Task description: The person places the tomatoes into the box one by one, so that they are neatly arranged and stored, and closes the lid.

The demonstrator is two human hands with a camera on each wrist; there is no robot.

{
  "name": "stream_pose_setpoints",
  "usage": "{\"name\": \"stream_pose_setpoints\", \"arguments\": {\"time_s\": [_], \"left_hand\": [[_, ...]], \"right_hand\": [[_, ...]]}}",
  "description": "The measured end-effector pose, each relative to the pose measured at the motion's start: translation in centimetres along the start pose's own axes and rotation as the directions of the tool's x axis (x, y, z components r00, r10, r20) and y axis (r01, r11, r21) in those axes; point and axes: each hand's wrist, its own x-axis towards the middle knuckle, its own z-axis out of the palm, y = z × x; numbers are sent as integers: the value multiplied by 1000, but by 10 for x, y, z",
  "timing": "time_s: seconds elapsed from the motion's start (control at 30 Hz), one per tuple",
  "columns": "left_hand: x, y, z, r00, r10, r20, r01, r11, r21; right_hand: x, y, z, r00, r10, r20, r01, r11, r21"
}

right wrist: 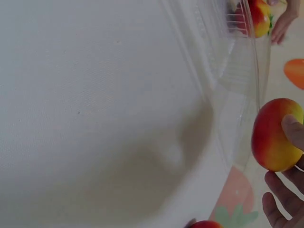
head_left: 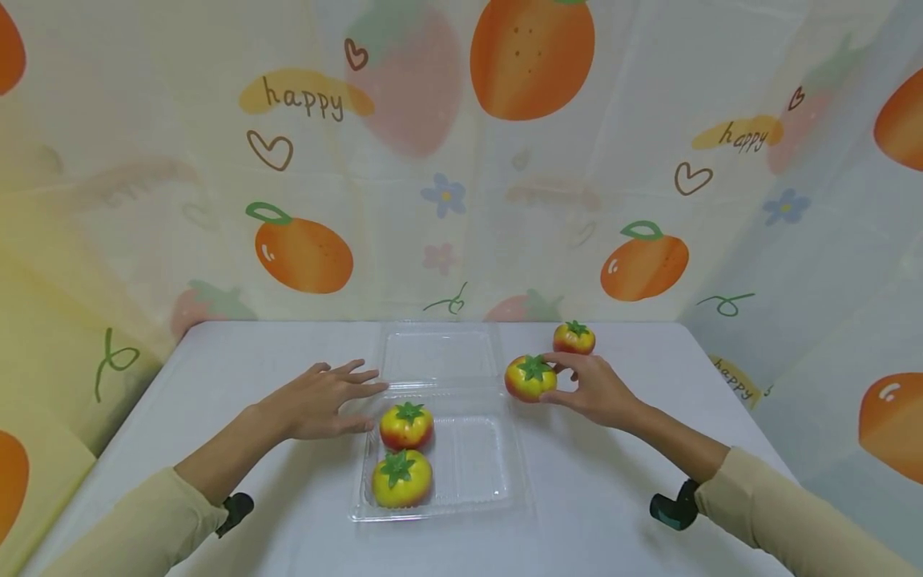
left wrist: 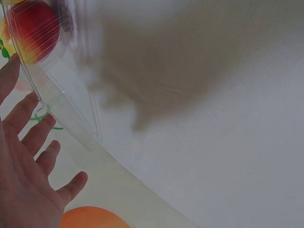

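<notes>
My right hand [head_left: 594, 390] pinches a yellow-and-red toy persimmon with a green leafy top [head_left: 530, 379] between thumb and fingers, just right of a clear plastic clamshell box [head_left: 479, 510]. In the right wrist view the same persimmon [right wrist: 275, 135] appears held above the table beside the box wall. Two more persimmons, a rear one [head_left: 406, 426] and a front one [head_left: 401, 479], sit in the box's left side. My left hand [head_left: 324, 401] has its fingers spread at the box's left edge; in the left wrist view the hand [left wrist: 28, 156] holds nothing.
Another persimmon [head_left: 574, 338] stands near the table's back edge, behind my right hand. The box lid [head_left: 441, 357] lies folded back, away from me. A fruit-printed curtain [head_left: 461, 240] hangs behind the white table [head_left: 288, 505].
</notes>
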Motion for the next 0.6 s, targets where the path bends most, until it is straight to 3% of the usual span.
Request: {"name": "stream_pose_setpoints", "arguments": {"time_s": [0.6], "left_hand": [[0,1,1,1000,1,-6,-1,1000,0]], "right_hand": [[9,-29,4,988,-129,79,128,992,18]]}}
